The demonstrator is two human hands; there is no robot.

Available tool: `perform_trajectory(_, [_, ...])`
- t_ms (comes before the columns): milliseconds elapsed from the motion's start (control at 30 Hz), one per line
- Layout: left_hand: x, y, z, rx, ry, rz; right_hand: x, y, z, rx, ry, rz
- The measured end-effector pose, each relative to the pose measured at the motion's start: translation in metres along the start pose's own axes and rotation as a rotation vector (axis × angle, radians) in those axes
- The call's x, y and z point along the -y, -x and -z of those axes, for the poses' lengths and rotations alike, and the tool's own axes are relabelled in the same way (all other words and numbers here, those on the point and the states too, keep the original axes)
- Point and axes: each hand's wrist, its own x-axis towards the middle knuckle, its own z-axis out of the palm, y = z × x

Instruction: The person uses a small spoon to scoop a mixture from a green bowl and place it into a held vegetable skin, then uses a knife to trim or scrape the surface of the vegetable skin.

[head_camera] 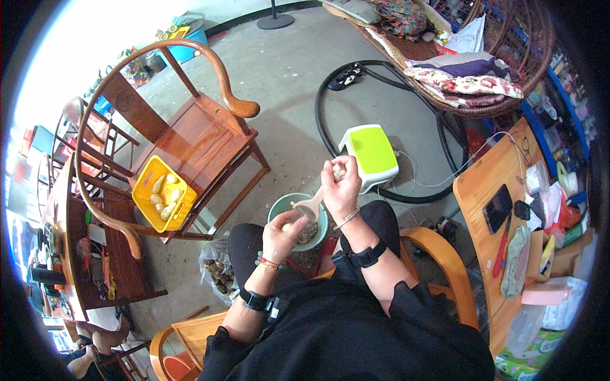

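Note:
My right hand (340,183) grips a beige-handled tool (315,200), apparently a peeler, its working end pointing down to the left. A pale lumpy bit shows among the curled fingers, too small to identify. My left hand (283,233) holds a small pale piece of tuber (286,227), mostly hidden by the fingers, close to the tool's end. Below both hands, between my knees, is a light green basin (278,205) with dark scraps in it. To the left, a yellow plastic basket (143,200) on a wooden chair holds several pale tubers (157,199).
A clear plastic bag (219,276) of brown lumps lies on the floor by my left knee. The wooden armchair (200,119) stands ahead left, a green-topped step stool (372,150) ahead right. A wooden table (481,190) bears a phone (497,208). Another person's limbs (102,340) show lower left.

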Motion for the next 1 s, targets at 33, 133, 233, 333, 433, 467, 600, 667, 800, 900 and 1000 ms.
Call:
perform_trajectory(33, [-0.002, 0.0, -0.002, 0.01, 0.035, -0.012, 0.001, 0.001, -0.001, 0.002, -0.001, 0.0])
perform_trajectory(133, [-0.006, 0.001, 0.002, 0.095, 0.177, 0.045, 0.004, 0.003, -0.003, 0.011, -0.032, -0.008])
perform_trajectory(233, [-0.005, 0.003, 0.002, 0.165, 0.289, 0.091, -0.01, 0.002, -0.002, -0.02, -0.086, -0.11])
perform_trajectory(333, [-0.003, 0.005, 0.003, 0.137, 0.299, 0.05, -0.026, -0.001, 0.006, -0.059, -0.161, -0.284])
perform_trajectory(433, [-0.002, 0.004, 0.008, 0.073, 0.271, 0.034, -0.031, -0.002, 0.008, -0.116, -0.237, -0.426])
perform_trajectory(467, [-0.001, 0.004, 0.009, 0.031, 0.237, 0.034, -0.031, -0.002, 0.009, -0.131, -0.266, -0.443])
perform_trajectory(600, [-0.003, 0.003, 0.009, 0.069, 0.171, 0.03, -0.032, -0.001, 0.009, -0.145, -0.245, -0.442])
perform_trajectory(667, [-0.015, 0.006, 0.007, 0.137, 0.412, 0.305, -0.032, -0.001, 0.011, -0.11, -0.203, -0.382])
perform_trajectory(800, [0.002, 0.001, 0.011, 0.191, 0.556, 0.356, -0.017, 0.002, 0.007, -0.017, -0.271, -0.363])
perform_trajectory(900, [0.001, 0.002, 0.007, 0.127, 0.53, 0.373, -0.016, 0.006, 0.004, 0.022, -0.267, -0.33])
perform_trajectory(1000, [0.001, 0.002, 0.005, 0.073, 0.627, 0.35, -0.011, 0.01, 0.002, 0.049, -0.217, -0.323])
